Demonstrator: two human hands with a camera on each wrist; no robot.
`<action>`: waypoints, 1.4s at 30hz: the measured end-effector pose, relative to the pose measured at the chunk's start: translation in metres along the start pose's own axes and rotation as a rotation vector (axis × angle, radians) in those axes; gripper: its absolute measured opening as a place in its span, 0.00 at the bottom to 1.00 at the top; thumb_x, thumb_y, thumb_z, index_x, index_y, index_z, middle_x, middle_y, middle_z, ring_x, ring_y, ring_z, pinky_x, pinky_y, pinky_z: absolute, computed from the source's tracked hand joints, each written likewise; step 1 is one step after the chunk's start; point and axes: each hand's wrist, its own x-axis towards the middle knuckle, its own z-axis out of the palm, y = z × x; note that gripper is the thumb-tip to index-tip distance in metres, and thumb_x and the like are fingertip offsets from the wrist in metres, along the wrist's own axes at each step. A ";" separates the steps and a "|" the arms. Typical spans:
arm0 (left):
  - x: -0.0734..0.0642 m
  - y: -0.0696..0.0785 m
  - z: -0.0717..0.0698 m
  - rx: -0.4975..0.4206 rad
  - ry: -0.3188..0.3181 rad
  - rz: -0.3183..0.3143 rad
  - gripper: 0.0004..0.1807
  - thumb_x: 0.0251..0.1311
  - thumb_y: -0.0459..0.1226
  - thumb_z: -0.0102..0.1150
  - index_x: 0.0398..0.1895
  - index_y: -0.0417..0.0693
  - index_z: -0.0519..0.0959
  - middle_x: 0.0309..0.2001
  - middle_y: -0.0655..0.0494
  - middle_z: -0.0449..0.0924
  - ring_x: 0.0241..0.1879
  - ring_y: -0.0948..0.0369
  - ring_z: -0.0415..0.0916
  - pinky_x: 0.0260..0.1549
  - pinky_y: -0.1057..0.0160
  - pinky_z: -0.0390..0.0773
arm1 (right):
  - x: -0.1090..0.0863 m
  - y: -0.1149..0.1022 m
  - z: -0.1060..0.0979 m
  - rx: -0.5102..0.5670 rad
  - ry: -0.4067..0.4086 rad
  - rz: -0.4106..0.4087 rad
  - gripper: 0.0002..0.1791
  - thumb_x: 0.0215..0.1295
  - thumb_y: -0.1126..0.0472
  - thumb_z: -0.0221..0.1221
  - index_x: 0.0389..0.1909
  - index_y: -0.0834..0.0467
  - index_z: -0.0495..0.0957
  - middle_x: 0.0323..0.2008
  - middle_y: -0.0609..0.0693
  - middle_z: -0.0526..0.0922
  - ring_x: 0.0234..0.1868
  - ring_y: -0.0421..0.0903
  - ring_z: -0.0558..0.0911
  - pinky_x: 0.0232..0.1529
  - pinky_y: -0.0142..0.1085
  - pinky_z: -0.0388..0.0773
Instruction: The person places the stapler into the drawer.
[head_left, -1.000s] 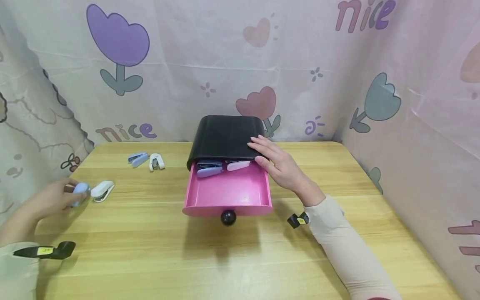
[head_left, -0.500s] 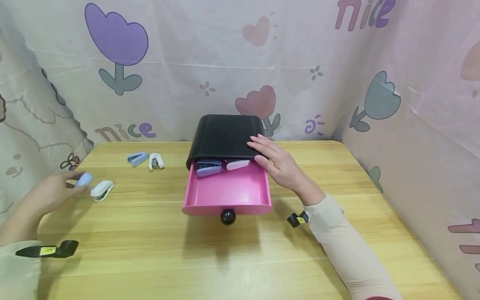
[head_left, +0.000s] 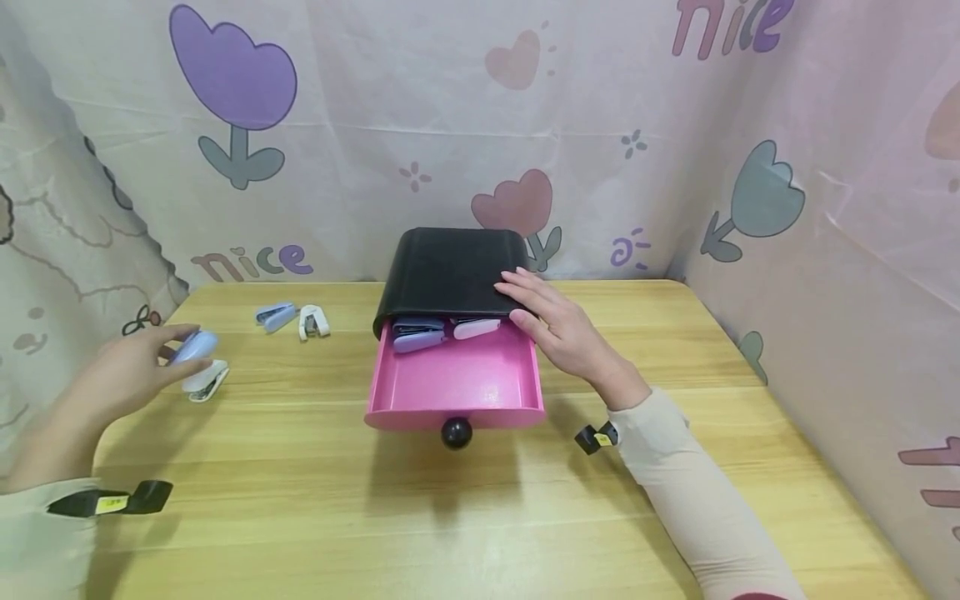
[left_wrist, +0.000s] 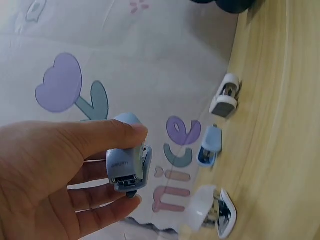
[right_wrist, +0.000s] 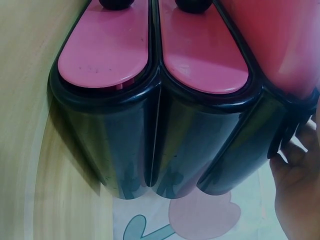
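Observation:
At the left of the head view my left hand (head_left: 123, 375) pinches a light blue stapler (head_left: 197, 343) between thumb and fingers, raised above the table. In the left wrist view the thumb lies across the blue stapler (left_wrist: 125, 162). Just beyond it a white stapler (head_left: 206, 382) stands on the wood, partly hidden. My right hand (head_left: 558, 333) rests with extended fingers on top of a black drawer unit (head_left: 450, 267). Its pink top drawer (head_left: 457, 419) is pulled out. At the drawer's back lie a purple stapler (head_left: 418, 342) and a pale pink stapler (head_left: 477, 329), with darker parts in shadow.
Farther back on the left of the wooden table (head_left: 315, 517) lie another blue stapler (head_left: 277, 317) and a small white stapler (head_left: 313, 322). Two more pink drawers (right_wrist: 107, 50), both pushed in, appear in the right wrist view. A printed curtain (head_left: 360, 183) hangs behind.
My left hand has lifted the light blue stapler off the table and carried it right and away from me, over the white stapler. The right hand has stayed on the drawer unit.

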 end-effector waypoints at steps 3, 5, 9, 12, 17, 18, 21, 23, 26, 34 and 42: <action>0.001 0.009 -0.001 0.017 0.025 0.028 0.37 0.62 0.48 0.64 0.60 0.23 0.68 0.38 0.28 0.79 0.38 0.34 0.77 0.30 0.39 0.73 | 0.000 0.000 0.000 0.002 0.000 0.002 0.26 0.76 0.46 0.46 0.69 0.51 0.69 0.71 0.46 0.64 0.74 0.44 0.54 0.72 0.48 0.53; 0.001 0.015 -0.001 0.027 0.038 0.046 0.37 0.62 0.48 0.65 0.60 0.24 0.69 0.38 0.30 0.80 0.37 0.36 0.78 0.30 0.40 0.73 | 0.000 0.000 0.000 0.002 -0.001 0.001 0.26 0.76 0.46 0.46 0.69 0.52 0.69 0.71 0.46 0.64 0.74 0.45 0.54 0.72 0.48 0.53; 0.001 0.026 -0.003 0.029 0.027 0.064 0.38 0.61 0.49 0.65 0.61 0.25 0.68 0.40 0.29 0.80 0.39 0.36 0.78 0.31 0.39 0.74 | 0.000 -0.001 0.000 0.001 0.001 -0.002 0.26 0.76 0.46 0.46 0.69 0.52 0.69 0.71 0.46 0.65 0.74 0.44 0.55 0.72 0.47 0.53; 0.000 0.036 -0.004 0.028 0.024 0.081 0.38 0.62 0.49 0.64 0.63 0.27 0.68 0.45 0.27 0.78 0.41 0.35 0.78 0.33 0.37 0.75 | 0.000 -0.001 -0.001 0.002 0.006 -0.005 0.26 0.76 0.45 0.46 0.69 0.52 0.69 0.71 0.47 0.65 0.74 0.45 0.55 0.72 0.47 0.53; -0.002 0.054 -0.005 0.039 0.080 0.144 0.35 0.60 0.47 0.66 0.62 0.30 0.70 0.49 0.29 0.77 0.41 0.38 0.79 0.34 0.39 0.76 | 0.000 -0.001 -0.001 0.006 0.018 -0.012 0.25 0.76 0.47 0.47 0.68 0.53 0.70 0.70 0.47 0.66 0.74 0.46 0.56 0.72 0.46 0.54; -0.002 0.058 -0.006 0.039 0.090 0.156 0.35 0.60 0.46 0.67 0.62 0.31 0.71 0.49 0.30 0.77 0.40 0.39 0.79 0.33 0.40 0.76 | 0.000 -0.001 0.000 0.006 0.020 -0.012 0.25 0.76 0.48 0.48 0.68 0.53 0.70 0.70 0.47 0.66 0.74 0.46 0.56 0.72 0.46 0.54; -0.005 0.069 -0.007 0.036 0.122 0.192 0.34 0.59 0.45 0.68 0.62 0.33 0.72 0.50 0.32 0.78 0.41 0.42 0.79 0.32 0.42 0.76 | 0.000 -0.001 0.000 0.010 0.024 -0.016 0.24 0.76 0.49 0.48 0.68 0.53 0.71 0.70 0.47 0.66 0.74 0.46 0.56 0.72 0.46 0.54; -0.006 0.078 -0.008 0.025 0.147 0.221 0.33 0.57 0.44 0.69 0.62 0.35 0.73 0.50 0.33 0.78 0.42 0.44 0.78 0.34 0.43 0.75 | 0.000 -0.001 0.000 0.010 0.024 -0.013 0.25 0.76 0.49 0.48 0.68 0.53 0.71 0.70 0.47 0.66 0.74 0.46 0.56 0.72 0.46 0.54; -0.006 0.091 -0.009 0.020 0.187 0.275 0.34 0.55 0.43 0.71 0.62 0.37 0.74 0.52 0.36 0.79 0.44 0.45 0.76 0.37 0.42 0.75 | 0.000 0.000 0.000 0.010 0.030 -0.007 0.25 0.76 0.47 0.48 0.68 0.53 0.70 0.71 0.47 0.66 0.74 0.45 0.55 0.72 0.46 0.53; -0.010 0.131 -0.011 -0.052 0.151 0.318 0.30 0.62 0.40 0.66 0.65 0.40 0.72 0.58 0.36 0.74 0.54 0.40 0.72 0.47 0.37 0.72 | 0.001 0.001 0.001 0.008 0.034 -0.014 0.25 0.76 0.47 0.47 0.68 0.52 0.70 0.71 0.46 0.65 0.74 0.45 0.55 0.72 0.47 0.54; -0.006 0.169 -0.008 -0.086 0.160 0.435 0.29 0.57 0.37 0.69 0.64 0.44 0.74 0.57 0.42 0.76 0.53 0.43 0.74 0.47 0.39 0.74 | 0.000 0.002 0.004 0.019 0.037 -0.011 0.24 0.76 0.51 0.48 0.68 0.52 0.70 0.71 0.46 0.65 0.74 0.45 0.55 0.72 0.47 0.54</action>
